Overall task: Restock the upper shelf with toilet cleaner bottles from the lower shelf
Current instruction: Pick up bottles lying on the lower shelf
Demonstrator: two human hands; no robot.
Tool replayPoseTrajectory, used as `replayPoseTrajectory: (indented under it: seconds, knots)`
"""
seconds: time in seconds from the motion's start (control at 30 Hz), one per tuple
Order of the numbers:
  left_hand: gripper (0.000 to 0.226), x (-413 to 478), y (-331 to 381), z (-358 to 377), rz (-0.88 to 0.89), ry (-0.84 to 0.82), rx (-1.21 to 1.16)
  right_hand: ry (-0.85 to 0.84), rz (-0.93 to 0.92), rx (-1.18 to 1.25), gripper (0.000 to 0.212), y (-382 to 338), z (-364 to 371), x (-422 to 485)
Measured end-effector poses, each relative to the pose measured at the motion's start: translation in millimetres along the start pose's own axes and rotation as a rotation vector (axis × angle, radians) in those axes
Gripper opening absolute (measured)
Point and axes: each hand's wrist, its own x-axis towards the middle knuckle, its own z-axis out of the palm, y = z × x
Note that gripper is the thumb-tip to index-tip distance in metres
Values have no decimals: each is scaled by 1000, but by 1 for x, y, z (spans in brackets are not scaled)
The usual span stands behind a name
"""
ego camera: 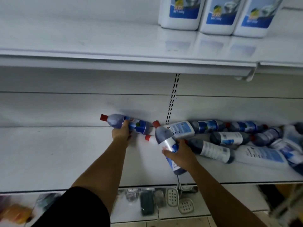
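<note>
My left hand (121,132) grips a blue toilet cleaner bottle with a red cap (114,121), lying sideways near the back of the lower shelf (57,153). My right hand (179,155) grips a second blue bottle (164,138), tilted with its red cap pointing up and left. A third red cap (148,137) shows between my hands. A pile of several more bottles (229,138) lies on its side to the right on the lower shelf. The upper shelf (98,40) holds three white bottles with blue labels (216,15) at its right end.
The left part of the upper shelf is bare white surface. A slotted upright (172,99) runs down the back panel behind the bottles. Below the lower shelf, a further shelf holds soap dishes (178,201) and small packaged goods.
</note>
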Motion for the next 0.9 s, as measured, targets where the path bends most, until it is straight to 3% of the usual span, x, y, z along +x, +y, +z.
replayPoseTrajectory:
  seconds: [0.13, 0.23, 0.37, 0.43, 0.53, 0.67, 0.9]
  knots:
    - [37, -30, 9, -32, 85, -178, -123, -70, 166, 447, 47, -16, 2, -20]
    - [35, -71, 27, -48, 112, -361, -249, -103, 188, 630, 49, -33, 8, -36]
    - [41, -131, 39, -74, 199, -428, -13, -151, 201, 874, 39, -63, 9, -67]
    - [38, -164, 43, -92, 242, -435, 119, -163, 161, 922, 38, -80, 7, -89]
    - [35, -213, 48, -120, 269, -494, 128, -165, 51, 889, 65, -98, 7, -129]
    - [39, -261, 53, -154, 257, -540, 136, -150, -44, 910, 40, -118, 6, -185]
    - [47, -334, 74, -190, 287, -649, 54, -51, -177, 1025, 52, -158, -11, -268]
